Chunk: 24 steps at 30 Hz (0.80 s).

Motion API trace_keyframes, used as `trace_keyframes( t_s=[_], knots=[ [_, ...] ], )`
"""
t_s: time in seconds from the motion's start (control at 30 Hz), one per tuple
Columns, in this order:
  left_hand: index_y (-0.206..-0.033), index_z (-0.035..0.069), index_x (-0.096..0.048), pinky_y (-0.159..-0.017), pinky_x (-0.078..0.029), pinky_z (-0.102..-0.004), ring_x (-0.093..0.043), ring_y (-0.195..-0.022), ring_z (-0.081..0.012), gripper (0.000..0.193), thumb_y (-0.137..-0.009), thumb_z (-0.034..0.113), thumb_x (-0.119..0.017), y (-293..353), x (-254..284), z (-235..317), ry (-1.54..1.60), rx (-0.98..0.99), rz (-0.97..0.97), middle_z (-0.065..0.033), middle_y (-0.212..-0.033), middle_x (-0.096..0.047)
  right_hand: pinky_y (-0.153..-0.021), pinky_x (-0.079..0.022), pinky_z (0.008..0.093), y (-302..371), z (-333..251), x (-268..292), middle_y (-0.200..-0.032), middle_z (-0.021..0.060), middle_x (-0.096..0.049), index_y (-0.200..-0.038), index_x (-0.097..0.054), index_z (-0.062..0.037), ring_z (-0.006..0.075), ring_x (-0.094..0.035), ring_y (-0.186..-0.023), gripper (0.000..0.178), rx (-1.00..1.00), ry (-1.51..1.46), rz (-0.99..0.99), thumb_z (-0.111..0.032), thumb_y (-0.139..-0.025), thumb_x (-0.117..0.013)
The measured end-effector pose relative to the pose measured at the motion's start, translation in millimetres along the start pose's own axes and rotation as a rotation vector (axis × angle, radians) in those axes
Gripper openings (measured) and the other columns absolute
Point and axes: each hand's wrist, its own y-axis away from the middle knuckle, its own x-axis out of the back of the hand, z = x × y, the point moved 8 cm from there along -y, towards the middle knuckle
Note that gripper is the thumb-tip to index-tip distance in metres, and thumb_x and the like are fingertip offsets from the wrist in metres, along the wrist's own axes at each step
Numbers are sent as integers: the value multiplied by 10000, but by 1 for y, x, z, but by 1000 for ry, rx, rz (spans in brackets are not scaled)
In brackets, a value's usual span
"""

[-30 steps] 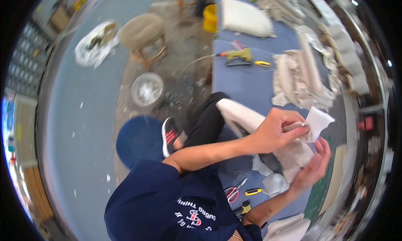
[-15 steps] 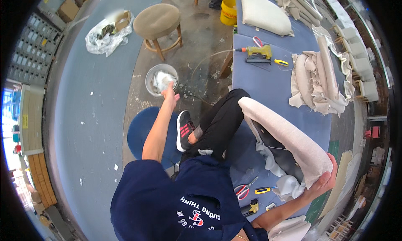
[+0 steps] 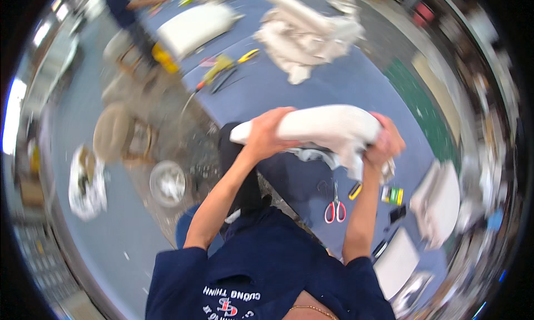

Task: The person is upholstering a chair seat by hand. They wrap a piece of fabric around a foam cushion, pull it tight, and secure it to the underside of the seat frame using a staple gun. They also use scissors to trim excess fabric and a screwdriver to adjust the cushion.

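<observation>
A curved padded upholstery piece in cream fabric (image 3: pixel 328 122) is raised over the blue-grey worktable (image 3: pixel 356 86), with loose fabric and whitish lining hanging from its lower edge. My left hand (image 3: pixel 266 135) grips it near its left end, thumb and fingers round the edge. At the right end my right hand (image 3: pixel 385 143) is closed on the fabric-covered corner; motion blurs it somewhat. Below the piece lie red-handled scissors (image 3: pixel 335 210) and a yellow cutter knife (image 3: pixel 355 191). A small yellow-and-black box (image 3: pixel 392 196) is just right of my right forearm.
Farther along the table are a yellow-green staple gun (image 3: pixel 218 68), a yellow-handled tool (image 3: pixel 248 55), piled cream covers (image 3: pixel 300 33) and a pale cushion (image 3: pixel 197 28). Cream pieces (image 3: pixel 436 203) lie at right. A bucket (image 3: pixel 168 183) and a stool (image 3: pixel 114 132) stand left; a person (image 3: pixel 130 14) works beyond.
My left hand has left the bucket and taken hold of the upholstery piece. The piece has been lifted and turned more crosswise. My view has swung to the right.
</observation>
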Motion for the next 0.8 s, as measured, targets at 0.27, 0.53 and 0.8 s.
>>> trace_keyframes(
  t_s=[0.27,0.53,0.8],
  knots=[
    [-1212,-13,-639,-886,-542,-376,-720,-972,-287,736,-573,181,-949,-30,-8,74,-243,3,-205,-156,-1052,-720,-542,-421,370,2,24,44,-664,106,-606,-745,-649,-25,276,-578,-561,314,-198,-148,169,-259,-880,-488],
    [-1341,38,-520,-889,-543,-450,-648,-1097,-396,805,-633,153,-884,-83,-67,173,10,-342,-373,-186,-1267,-628,-578,-438,377,23,34,49,-700,108,-613,-782,-653,-31,285,-585,-586,366,-275,-160,251,-308,-930,-465],
    [-1323,53,-526,-902,-541,-445,-652,-1097,-397,737,-658,79,-843,-120,-86,163,66,-322,-416,-172,-1271,-625,-710,-462,356,-1,-14,83,-829,118,-625,-932,-647,4,275,-592,-753,285,-212,-125,235,-240,-814,-735]
  ],
)
